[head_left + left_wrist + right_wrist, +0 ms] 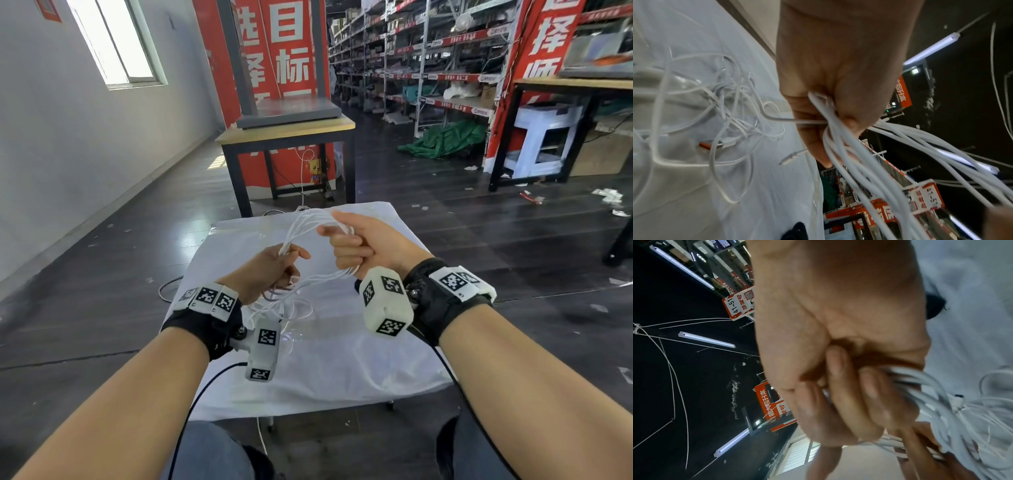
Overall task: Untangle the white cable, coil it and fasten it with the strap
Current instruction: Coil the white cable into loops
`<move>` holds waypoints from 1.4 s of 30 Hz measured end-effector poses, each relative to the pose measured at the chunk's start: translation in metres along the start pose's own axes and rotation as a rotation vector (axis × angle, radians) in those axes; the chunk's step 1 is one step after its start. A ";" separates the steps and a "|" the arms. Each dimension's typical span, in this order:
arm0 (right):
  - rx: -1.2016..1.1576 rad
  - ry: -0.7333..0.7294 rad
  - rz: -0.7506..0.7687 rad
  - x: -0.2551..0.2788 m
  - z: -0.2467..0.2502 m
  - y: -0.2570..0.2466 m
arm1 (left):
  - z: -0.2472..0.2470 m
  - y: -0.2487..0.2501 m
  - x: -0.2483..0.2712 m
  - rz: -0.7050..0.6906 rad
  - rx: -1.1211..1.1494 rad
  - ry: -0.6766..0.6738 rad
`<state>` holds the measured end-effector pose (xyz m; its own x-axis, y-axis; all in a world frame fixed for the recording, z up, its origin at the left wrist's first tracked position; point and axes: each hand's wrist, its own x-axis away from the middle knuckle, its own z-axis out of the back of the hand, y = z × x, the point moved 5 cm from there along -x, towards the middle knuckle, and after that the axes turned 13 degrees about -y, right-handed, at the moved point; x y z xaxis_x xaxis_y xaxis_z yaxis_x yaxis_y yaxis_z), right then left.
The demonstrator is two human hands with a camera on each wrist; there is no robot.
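Observation:
A white cable (308, 222) is gathered into several loops held above the small table (370, 370). My left hand (277, 270) grips one side of the loops, fingers curled round the strands (840, 146). My right hand (352, 243) grips the other side in a fist, with strands leaving it (920, 386). More cable lies loose in a tangled heap (715, 105) on the white cloth under my left hand, with an orange-tipped plug (711, 145) and a free connector end (791, 158). A black object (935, 306), perhaps the strap, lies on the cloth beside my right hand.
The table is draped in white cloth (260, 236). Beyond it stands a wooden table with black legs (287, 137) and red banners. Warehouse shelving (428, 68) fills the right. Another cable runs off the table's far edge onto the dark floor (137, 240).

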<state>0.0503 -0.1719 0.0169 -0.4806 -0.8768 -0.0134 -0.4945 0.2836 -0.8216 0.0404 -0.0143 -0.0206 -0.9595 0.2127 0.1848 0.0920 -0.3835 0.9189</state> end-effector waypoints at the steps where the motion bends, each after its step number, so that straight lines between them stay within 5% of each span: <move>1: 0.036 -0.044 -0.041 0.001 -0.004 0.002 | 0.001 0.000 0.000 -0.013 -0.001 0.003; 5: -0.001 -0.102 0.044 0.000 -0.011 -0.003 | 0.001 0.000 0.000 -0.050 0.050 -0.002; 12: -0.448 -0.069 0.497 0.009 0.017 -0.041 | 0.007 -0.003 0.007 -0.113 0.349 -0.162; 14: -0.513 -0.021 0.590 0.014 0.027 -0.052 | 0.007 -0.005 0.009 -0.045 0.206 -0.181; 18: -0.503 0.099 0.708 0.021 0.034 -0.069 | 0.001 -0.008 0.008 0.043 -0.478 -0.185; 23: -0.477 0.189 0.744 0.022 0.037 -0.076 | 0.023 -0.007 -0.002 -0.038 -0.690 0.174; 27: -0.446 0.300 0.778 0.030 0.042 -0.081 | 0.029 -0.027 -0.008 0.215 -0.818 0.058; 29: -0.441 0.357 0.789 0.034 0.044 -0.081 | 0.032 -0.036 -0.006 0.260 -0.667 0.044; 34: -0.398 0.545 0.836 0.043 0.056 -0.079 | 0.032 -0.040 0.012 0.165 0.275 0.110; 36: -0.378 0.585 0.840 0.044 0.059 -0.076 | 0.032 -0.031 0.018 0.103 0.383 0.150; 39: -0.311 0.620 0.803 0.042 0.059 -0.071 | 0.036 -0.007 0.022 0.082 -0.190 0.199; 42: -0.194 0.643 0.664 0.031 0.055 -0.063 | 0.025 0.021 0.023 0.022 -0.700 0.068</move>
<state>0.1068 -0.2380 0.0369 -0.9859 -0.1467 -0.0803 -0.0600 0.7587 -0.6487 0.0265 0.0051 0.0121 -0.9760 0.1508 0.1574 -0.0601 -0.8803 0.4706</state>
